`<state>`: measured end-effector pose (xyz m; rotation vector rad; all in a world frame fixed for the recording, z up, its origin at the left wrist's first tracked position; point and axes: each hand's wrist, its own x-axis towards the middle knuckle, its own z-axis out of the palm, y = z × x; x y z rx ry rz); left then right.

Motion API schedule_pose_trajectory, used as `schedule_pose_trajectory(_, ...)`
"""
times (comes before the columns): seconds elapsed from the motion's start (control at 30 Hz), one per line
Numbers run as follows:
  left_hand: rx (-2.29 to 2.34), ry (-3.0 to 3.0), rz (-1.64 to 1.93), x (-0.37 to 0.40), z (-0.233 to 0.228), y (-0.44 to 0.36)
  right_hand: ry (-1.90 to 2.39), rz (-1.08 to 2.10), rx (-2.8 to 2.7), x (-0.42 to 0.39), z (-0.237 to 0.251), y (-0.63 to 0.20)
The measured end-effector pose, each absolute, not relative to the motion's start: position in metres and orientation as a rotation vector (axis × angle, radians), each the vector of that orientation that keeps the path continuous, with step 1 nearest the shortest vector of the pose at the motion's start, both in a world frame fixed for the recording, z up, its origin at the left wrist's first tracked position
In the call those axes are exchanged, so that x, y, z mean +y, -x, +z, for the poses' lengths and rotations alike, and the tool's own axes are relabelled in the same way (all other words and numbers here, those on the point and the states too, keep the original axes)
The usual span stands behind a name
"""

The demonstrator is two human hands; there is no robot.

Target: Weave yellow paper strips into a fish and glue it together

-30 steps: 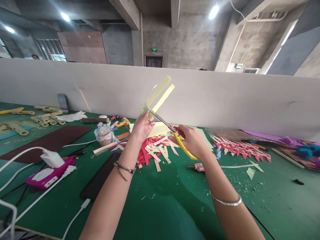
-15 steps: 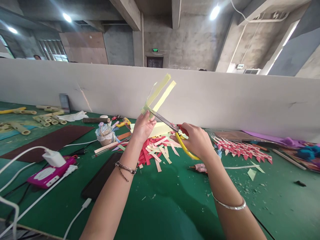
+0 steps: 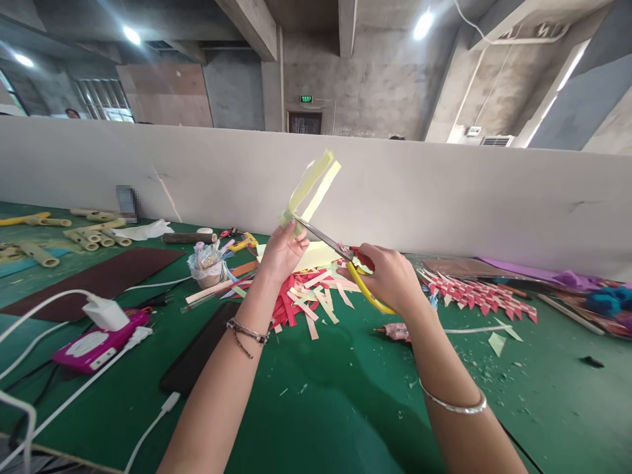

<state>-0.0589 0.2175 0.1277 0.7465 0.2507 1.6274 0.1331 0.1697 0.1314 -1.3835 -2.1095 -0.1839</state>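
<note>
My left hand (image 3: 285,250) is closed on the lower end of pale yellow-green paper strips (image 3: 323,191), which stand up and spread apart above the fingers. In my right hand (image 3: 385,273) are scissors (image 3: 368,289) with yellow and red handles. Their blades point up and left, with the tips at the paper just above my left fingers. Beneath my hands lies a pile of red and cream paper strips (image 3: 296,303), with pale yellow sheets (image 3: 318,255) behind it, partly hidden.
To the left are a purple power strip (image 3: 101,342) with white cables, a black phone-like slab (image 3: 197,355) and a cup of small items (image 3: 207,266). A glue gun or similar pink tool (image 3: 395,331) and red-white folded paper pieces (image 3: 478,293) lie right. A white partition (image 3: 444,197) stands behind.
The tops of the paper strips have swung slightly left and down. Both hands and the scissors stay almost in the same place.
</note>
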Motion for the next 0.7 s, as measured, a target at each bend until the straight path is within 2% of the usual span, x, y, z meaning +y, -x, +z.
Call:
schedule_pose_trajectory(0.3,0.289,-0.746,1.663,0.2156,0.1299,0.0551,1.370,-0.227,-2.102,0.1719,0.1292,-0.1344)
schedule_pose_trajectory(0.7,0.292,-0.740,1.623,0.2153,0.1278,0.0495,1.392,-0.133,-2.098,0.1732,0.1294,-0.1326)
